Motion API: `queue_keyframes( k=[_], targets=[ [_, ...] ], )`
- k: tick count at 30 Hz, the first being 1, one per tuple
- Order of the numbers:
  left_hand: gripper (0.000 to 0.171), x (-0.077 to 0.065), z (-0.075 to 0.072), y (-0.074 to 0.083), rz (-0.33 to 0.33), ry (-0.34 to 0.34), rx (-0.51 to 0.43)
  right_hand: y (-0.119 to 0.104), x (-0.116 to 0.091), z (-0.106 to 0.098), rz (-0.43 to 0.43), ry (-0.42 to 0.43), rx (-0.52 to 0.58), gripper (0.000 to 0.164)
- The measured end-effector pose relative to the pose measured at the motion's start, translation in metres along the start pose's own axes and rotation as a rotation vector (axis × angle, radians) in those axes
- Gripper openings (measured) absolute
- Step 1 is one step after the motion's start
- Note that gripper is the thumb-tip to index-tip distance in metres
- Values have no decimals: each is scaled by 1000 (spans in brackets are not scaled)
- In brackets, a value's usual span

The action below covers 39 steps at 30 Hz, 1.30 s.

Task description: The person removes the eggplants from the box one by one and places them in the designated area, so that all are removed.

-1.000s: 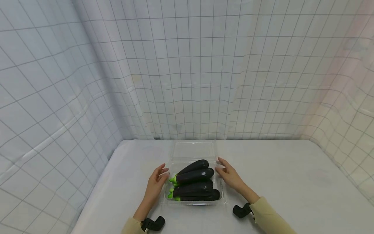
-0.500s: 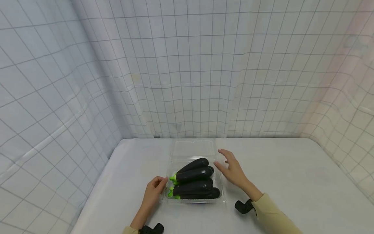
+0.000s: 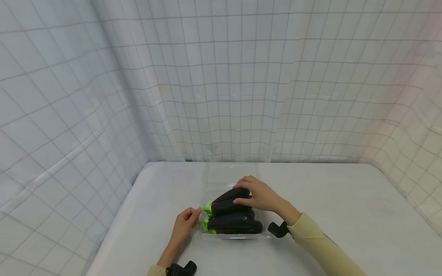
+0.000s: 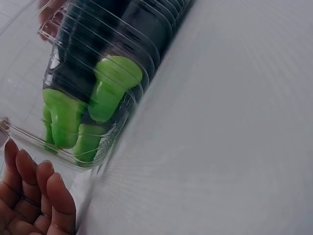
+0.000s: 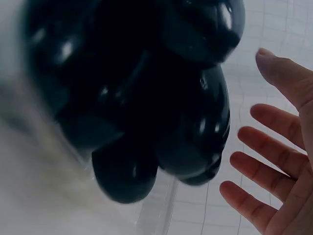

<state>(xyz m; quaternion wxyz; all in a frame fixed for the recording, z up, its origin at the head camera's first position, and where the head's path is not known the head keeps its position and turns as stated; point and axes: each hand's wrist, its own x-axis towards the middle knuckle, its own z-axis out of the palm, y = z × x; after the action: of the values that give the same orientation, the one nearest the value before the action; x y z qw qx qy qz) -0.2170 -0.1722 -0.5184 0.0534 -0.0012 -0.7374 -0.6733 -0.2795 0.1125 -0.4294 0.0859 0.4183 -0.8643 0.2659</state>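
So the right wrist cam is mostly a bunch of glossy, near-black eggplants, rounded ends showing, packed from 9 o'clock round to about 1. The lowest one hangs down near 6:30. Right hand comes in from 3 o'clock, thumb up around 2, four fingers fanned out below it toward 4. There's a visible gap between fingertips and eggplants. Behind that gap: white gridded backdrop. Over by 8 it's just pale blur, can't tell what.

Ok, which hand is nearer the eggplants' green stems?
Left. The left hand is at the container edge beside the stems; the right hand is over the stemless ends.
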Motion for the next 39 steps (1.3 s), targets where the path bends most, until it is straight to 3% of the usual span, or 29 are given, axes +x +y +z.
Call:
queue_keyframes(
  k=[1,6,16,25,39],
  targets=[
    [36,2,1,-5,1,4,2,-1,2,1,-9,-16,-11,46],
    [37,0,3,-3,-42,-10,7,-6,9,5,-27,-80,-84,43],
    [34,-12,0,26,-39,-39,10,-8,16,10,-64,-133,-220,37],
    [32,-12,1,28,-43,-37,-8,-10,18,10,-103,-168,-299,40],
    [32,-12,1,30,-53,-32,0,-3,16,15,-145,-75,-250,37]
  ],
)
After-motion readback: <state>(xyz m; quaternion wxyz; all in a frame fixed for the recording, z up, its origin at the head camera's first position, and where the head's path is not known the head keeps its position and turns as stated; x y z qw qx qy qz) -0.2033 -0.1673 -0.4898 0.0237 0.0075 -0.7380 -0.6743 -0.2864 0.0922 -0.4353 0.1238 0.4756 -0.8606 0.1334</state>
